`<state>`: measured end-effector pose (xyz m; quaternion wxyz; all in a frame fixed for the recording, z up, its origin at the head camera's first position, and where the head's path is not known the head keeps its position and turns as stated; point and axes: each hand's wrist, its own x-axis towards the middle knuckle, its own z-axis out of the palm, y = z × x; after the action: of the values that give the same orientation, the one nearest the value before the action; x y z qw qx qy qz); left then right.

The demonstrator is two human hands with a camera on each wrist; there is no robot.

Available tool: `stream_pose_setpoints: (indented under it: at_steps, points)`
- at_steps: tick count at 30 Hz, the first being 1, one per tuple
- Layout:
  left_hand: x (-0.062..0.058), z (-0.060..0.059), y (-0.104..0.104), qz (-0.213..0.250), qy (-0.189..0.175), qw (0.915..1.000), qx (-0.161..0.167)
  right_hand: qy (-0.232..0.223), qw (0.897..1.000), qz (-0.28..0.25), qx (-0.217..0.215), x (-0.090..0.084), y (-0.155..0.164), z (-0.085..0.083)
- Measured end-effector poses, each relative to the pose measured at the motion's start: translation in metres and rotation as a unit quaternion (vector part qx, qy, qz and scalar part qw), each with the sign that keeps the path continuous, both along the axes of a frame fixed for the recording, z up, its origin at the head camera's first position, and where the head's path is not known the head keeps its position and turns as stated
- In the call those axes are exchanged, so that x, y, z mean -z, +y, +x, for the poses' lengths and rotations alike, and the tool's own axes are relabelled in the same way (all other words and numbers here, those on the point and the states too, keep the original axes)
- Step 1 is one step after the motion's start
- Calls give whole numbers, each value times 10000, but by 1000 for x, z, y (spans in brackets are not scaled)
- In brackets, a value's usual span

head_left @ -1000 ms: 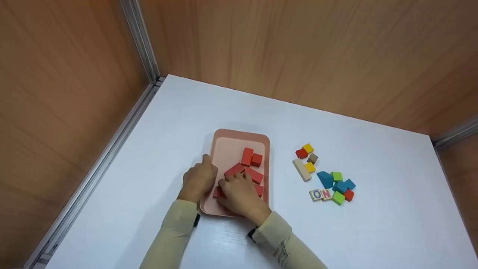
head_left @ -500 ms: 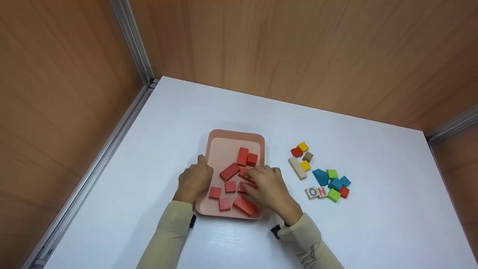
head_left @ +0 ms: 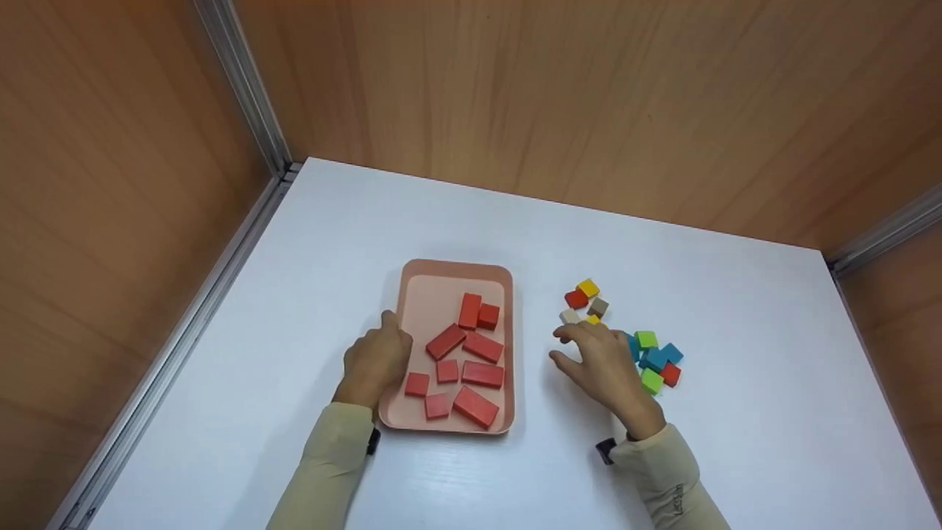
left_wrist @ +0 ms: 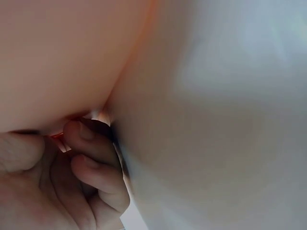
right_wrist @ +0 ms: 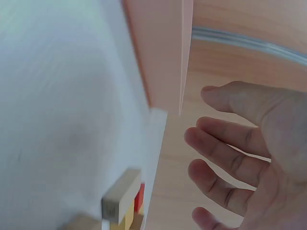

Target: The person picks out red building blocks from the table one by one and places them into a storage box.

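Head view: left hand [head_left: 374, 362] grips the tray's [head_left: 456, 270] left rim; the tray lies lengthwise away from the person, bare table [head_left: 331, 243] all round. Right hand [head_left: 605, 364], fingers spread and empty, hovers over the loose blocks [head_left: 651, 358]. Left wrist: fingers [left_wrist: 91, 143] curl under the rim. Right wrist: palm [right_wrist: 259, 158] wide, a beige block [right_wrist: 121, 196] near.

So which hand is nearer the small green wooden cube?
Right. The right hand hovers just left of the small green wooden cube; the left hand rests on the pink tray's far edge.
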<state>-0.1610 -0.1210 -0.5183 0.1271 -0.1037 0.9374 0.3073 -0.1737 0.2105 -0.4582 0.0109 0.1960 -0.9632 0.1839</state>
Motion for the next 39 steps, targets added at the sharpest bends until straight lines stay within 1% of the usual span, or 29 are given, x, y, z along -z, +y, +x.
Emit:
stream_pose_setpoints:
  at_steps: [2, 6, 15, 18, 22, 26, 31, 39]
  points:
    - [0, 0, 0, 42, -72, 10000, -15, 111, 9998, 90, 102, 1, 12, -1]
    - [0, 0, 0, 46, -136, 9999, -8, 195, 9989, 226, 364, 4, 36, -2]
    - [1, 1, -2, 79, -135, 9999, -38, -204, 9945, 276, 990, 1, 80, -1]
    - [1, 1, -2, 38, -43, 10000, 7, -238, 9927, 289, 1144, 0, 93, 0]
    - [1, 2, -2, -94, 196, 9997, 128, -231, 9904, 247, 1342, 0, 109, 2]
    - [0, 2, -3, -149, 280, 9994, 146, -177, 9887, 172, 1481, 3, 124, 6]
    - [0, 1, -2, -112, 166, 9997, 126, -55, 9866, 209, 1619, 8, 140, 10]
    - [0, -2, -1, -106, 5, 9998, 142, -390, 9841, 300, 1709, 17, 152, 12]
